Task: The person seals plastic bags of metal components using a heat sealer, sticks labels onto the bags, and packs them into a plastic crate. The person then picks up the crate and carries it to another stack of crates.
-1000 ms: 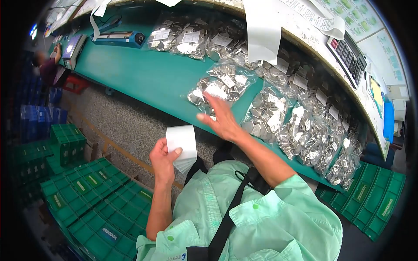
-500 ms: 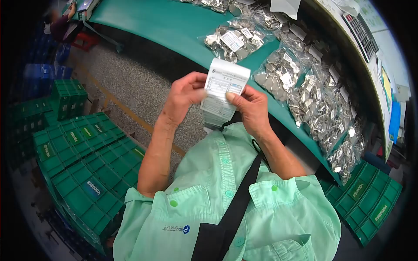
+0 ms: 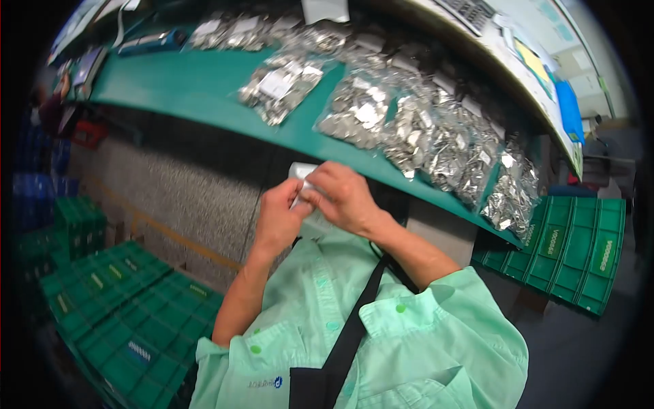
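My left hand (image 3: 276,219) is closed, its thumb and fingers pinching a white paper label strip (image 3: 301,170) in front of my chest. Against it, my right hand (image 3: 346,199) is also closed on the paper, with curled fingers covering most of the print. Beyond my hands, a clear plastic bag of flat metal parts (image 3: 289,78) lies on the green bench (image 3: 184,75), a white label on top. Another bag of metal parts (image 3: 357,112) sits right of it, with several more along the bench.
Green crates (image 3: 122,307) are stacked at lower left, and more crates (image 3: 569,252) stand at right. A blue device (image 3: 151,42) lies at the bench's back left. Another person (image 3: 58,105) is at the far left. A calculator or keyboard (image 3: 466,13) rests on the upper ledge.
My hands have drawn together, and the printed strip, held spread out before, is now bunched and mostly covered. The view has shifted, showing more of the bench's back.
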Available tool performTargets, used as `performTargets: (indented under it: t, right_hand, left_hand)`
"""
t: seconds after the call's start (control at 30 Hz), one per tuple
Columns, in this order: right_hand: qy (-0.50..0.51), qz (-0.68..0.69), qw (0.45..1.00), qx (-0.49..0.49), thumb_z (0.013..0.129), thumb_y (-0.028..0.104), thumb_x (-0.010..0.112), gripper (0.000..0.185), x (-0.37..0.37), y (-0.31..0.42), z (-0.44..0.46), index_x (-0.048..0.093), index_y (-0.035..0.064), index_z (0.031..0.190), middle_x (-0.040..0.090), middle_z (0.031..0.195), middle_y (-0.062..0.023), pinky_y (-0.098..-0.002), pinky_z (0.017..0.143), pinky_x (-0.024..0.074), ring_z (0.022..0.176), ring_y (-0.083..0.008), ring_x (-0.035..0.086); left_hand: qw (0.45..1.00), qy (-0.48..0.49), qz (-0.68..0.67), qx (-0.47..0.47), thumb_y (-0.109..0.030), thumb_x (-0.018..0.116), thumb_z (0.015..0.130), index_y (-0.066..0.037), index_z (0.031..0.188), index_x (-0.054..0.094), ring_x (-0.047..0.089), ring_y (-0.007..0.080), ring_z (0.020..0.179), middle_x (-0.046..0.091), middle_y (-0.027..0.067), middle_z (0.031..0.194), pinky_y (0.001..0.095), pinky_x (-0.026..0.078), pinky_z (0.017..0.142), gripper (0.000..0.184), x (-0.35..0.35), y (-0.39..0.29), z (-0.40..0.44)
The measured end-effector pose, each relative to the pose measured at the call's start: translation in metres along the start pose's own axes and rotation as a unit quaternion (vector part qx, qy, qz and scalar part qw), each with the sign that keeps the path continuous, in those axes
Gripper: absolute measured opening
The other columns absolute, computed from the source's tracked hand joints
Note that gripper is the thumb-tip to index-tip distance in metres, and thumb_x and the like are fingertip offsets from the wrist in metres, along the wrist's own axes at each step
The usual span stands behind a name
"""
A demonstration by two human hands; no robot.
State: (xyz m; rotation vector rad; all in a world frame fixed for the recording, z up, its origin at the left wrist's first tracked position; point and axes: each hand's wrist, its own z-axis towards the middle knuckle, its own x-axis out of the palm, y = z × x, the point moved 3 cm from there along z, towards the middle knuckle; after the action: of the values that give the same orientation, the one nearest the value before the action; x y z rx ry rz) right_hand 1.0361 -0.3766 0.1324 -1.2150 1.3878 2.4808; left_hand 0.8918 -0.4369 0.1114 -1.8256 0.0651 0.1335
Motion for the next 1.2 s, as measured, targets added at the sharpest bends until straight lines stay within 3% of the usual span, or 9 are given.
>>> performTargets:
  t: [0.27, 0.43, 0.6, 0.73, 0.8, 0.93, 1.0, 1.07, 1.2]
  right_hand:
    - [0.013, 0.174, 0.976, 0.127, 0.089, 0.010, 0.063, 0.010, -0.064, -0.084, -0.026, 0.068, 0.0009, 0.089, 0.062, 0.078, -0.0143, -0.0412, 0.061, 0.0487, 0.069, -0.0342, 0.062]
    - [-0.019, 0.280, 0.915, 0.290, 0.092, 0.011, 0.064, 0.014, -0.082, -0.147, -0.042, 0.068, -0.0023, 0.092, 0.066, 0.075, -0.0081, -0.0307, 0.062, 0.0480, 0.068, -0.0104, 0.058]
    - [-0.109, 0.409, 0.808, 0.409, 0.095, 0.017, 0.066, 0.016, -0.125, -0.218, -0.045, 0.071, 0.0014, 0.093, 0.066, 0.078, 0.0023, -0.0234, 0.059, 0.0440, 0.066, -0.0050, 0.054]
    - [-0.267, 0.402, 0.772, 0.414, 0.095, 0.016, 0.066, 0.014, -0.194, -0.295, -0.064, 0.070, 0.0030, 0.092, 0.068, 0.081, -0.0008, -0.0242, 0.060, 0.0498, 0.066, -0.0084, 0.061]
    - [-0.365, 0.368, 0.753, 0.405, 0.095, 0.017, 0.065, 0.018, -0.238, -0.324, -0.078, 0.070, 0.0019, 0.087, 0.064, 0.072, 0.0013, -0.0238, 0.054, 0.0447, 0.060, -0.0055, 0.053]
    - [-0.379, 0.138, 0.819, 0.407, 0.096, 0.019, 0.065, 0.022, -0.343, -0.415, -0.149, 0.070, 0.0007, 0.084, 0.064, 0.071, 0.0019, -0.0241, 0.057, 0.0446, 0.063, -0.0074, 0.057]
    - [-0.410, -0.010, 0.836, 0.365, 0.094, 0.020, 0.066, 0.022, -0.400, -0.443, -0.177, 0.072, -0.0005, 0.088, 0.068, 0.072, -0.0058, -0.0298, 0.060, 0.0465, 0.063, -0.0125, 0.059]
    - [-0.388, -0.254, 0.795, 0.391, 0.094, 0.022, 0.064, 0.021, -0.454, -0.465, -0.212, 0.073, 0.0030, 0.093, 0.071, 0.078, -0.0159, -0.0398, 0.065, 0.0499, 0.066, -0.0253, 0.065]
    - [-0.287, -0.496, 0.734, 0.363, 0.094, 0.024, 0.057, 0.020, -0.522, -0.485, -0.259, 0.072, 0.0124, 0.099, 0.070, 0.090, -0.0177, -0.0480, 0.072, 0.0517, 0.081, -0.0386, 0.067]
  left_hand:
    - [0.992, 0.063, -0.070, -0.088, 0.011, 0.062, 0.081, 0.002, 0.108, 0.060, 0.065, 0.0094, 0.081, 0.069, 0.0060, 0.091, 0.0250, 0.053, 0.071, 0.028, 0.087, -0.021, 0.041]
    - [0.980, 0.060, -0.137, -0.135, 0.012, 0.062, 0.081, 0.004, 0.111, 0.058, 0.068, 0.0136, 0.085, 0.071, 0.0109, 0.097, 0.0272, 0.055, 0.075, 0.032, 0.121, -0.012, 0.064]
    - [0.971, 0.010, -0.155, -0.180, 0.012, 0.062, 0.080, 0.005, 0.111, 0.058, 0.069, 0.0161, 0.087, 0.071, 0.0128, 0.099, 0.0290, 0.056, 0.078, 0.032, 0.124, -0.011, 0.068]
    - [0.966, -0.008, -0.184, -0.182, 0.009, 0.065, 0.080, 0.005, 0.110, 0.059, 0.069, 0.0162, 0.087, 0.071, 0.0125, 0.100, 0.0287, 0.055, 0.080, 0.031, 0.122, 0.001, 0.065]
    - [0.966, -0.012, -0.188, -0.177, 0.008, 0.067, 0.079, 0.005, 0.109, 0.059, 0.069, 0.0162, 0.087, 0.072, 0.0124, 0.100, 0.0288, 0.055, 0.080, 0.031, 0.123, 0.004, 0.066]
    - [0.963, -0.005, -0.181, -0.198, 0.006, 0.069, 0.079, 0.003, 0.107, 0.060, 0.068, 0.0148, 0.085, 0.072, 0.0114, 0.098, 0.0275, 0.053, 0.081, 0.030, 0.125, 0.003, 0.074]
    - [0.964, -0.001, -0.168, -0.207, 0.004, 0.070, 0.078, 0.003, 0.107, 0.060, 0.068, 0.0137, 0.085, 0.072, 0.0100, 0.097, 0.0267, 0.052, 0.080, 0.031, 0.126, 0.000, 0.078]
    - [0.965, 0.004, -0.162, -0.208, 0.004, 0.071, 0.077, 0.003, 0.107, 0.060, 0.067, 0.0135, 0.085, 0.072, 0.0095, 0.097, 0.0269, 0.051, 0.080, 0.031, 0.128, -0.003, 0.083]
    - [0.964, 0.007, -0.153, -0.217, 0.003, 0.073, 0.076, 0.002, 0.106, 0.060, 0.067, 0.0131, 0.083, 0.071, 0.0083, 0.095, 0.0271, 0.050, 0.081, 0.032, 0.127, 0.000, 0.084]
